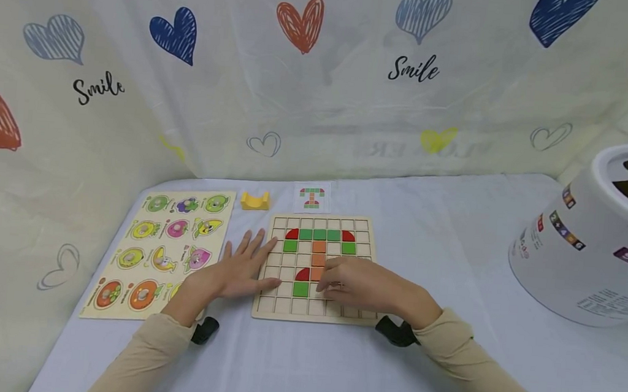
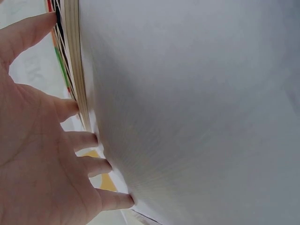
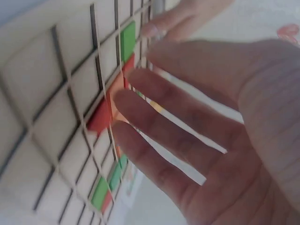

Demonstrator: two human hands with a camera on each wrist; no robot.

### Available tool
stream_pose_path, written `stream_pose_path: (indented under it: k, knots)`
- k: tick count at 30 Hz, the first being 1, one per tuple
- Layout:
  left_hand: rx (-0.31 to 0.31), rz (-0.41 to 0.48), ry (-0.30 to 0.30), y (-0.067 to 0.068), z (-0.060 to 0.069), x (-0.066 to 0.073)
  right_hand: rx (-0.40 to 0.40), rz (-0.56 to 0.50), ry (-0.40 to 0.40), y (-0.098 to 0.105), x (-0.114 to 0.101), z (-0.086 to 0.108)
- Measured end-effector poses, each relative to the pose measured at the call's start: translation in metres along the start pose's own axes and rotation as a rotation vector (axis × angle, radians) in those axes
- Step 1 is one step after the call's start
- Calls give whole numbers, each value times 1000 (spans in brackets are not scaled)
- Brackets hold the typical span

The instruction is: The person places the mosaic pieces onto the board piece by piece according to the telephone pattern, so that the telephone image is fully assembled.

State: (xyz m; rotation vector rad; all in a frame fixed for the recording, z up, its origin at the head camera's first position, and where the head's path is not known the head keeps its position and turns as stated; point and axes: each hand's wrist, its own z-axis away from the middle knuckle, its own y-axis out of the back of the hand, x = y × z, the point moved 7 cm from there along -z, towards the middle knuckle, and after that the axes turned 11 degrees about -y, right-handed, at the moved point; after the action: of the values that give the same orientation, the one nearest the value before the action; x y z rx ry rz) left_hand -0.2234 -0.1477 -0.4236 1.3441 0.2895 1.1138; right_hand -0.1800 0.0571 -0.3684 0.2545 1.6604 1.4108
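A light wooden grid board [image 1: 277, 308] lies on the table with red, green and orange pieces set in its squares. My left hand [image 1: 241, 270] rests spread at its left edge, thumb and forefinger on the board; the left wrist view shows the fingers straight. Over the lower middle reaches my right hand [image 1: 370, 283], fingers lightly bent. In the right wrist view its fingertips are at a red curved piece [image 3: 99, 118] beside an orange square [image 3: 117, 89], and no piece shows between thumb and fingers. A green square [image 1: 300, 289] sits below another red curved piece [image 1: 303, 274].
Behind the board stands a small card [image 1: 311, 197] with a T-shaped colour pattern, beside a yellow holder [image 1: 255, 201]. A fruit picture board [image 1: 120, 267] lies to the left. On the right is a large white tub [image 1: 580, 266] with a slotted lid.
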Motion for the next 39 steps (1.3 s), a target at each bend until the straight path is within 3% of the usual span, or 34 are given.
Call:
stream_pose_path:
  k: [10,16,23,39]
  knots:
    - [1,2,3,-1,1,-1,-113,-28,-141,23,40,55]
    - [3,-4,6,-1,0,-1,-142,-44,-221,25,65,78]
    - [-1,6,1,-1,-1,-1,-138,-114,-288,20,80,88]
    - [3,2,-1,-2,-2,-1,-96,-153,-234,23,86,91]
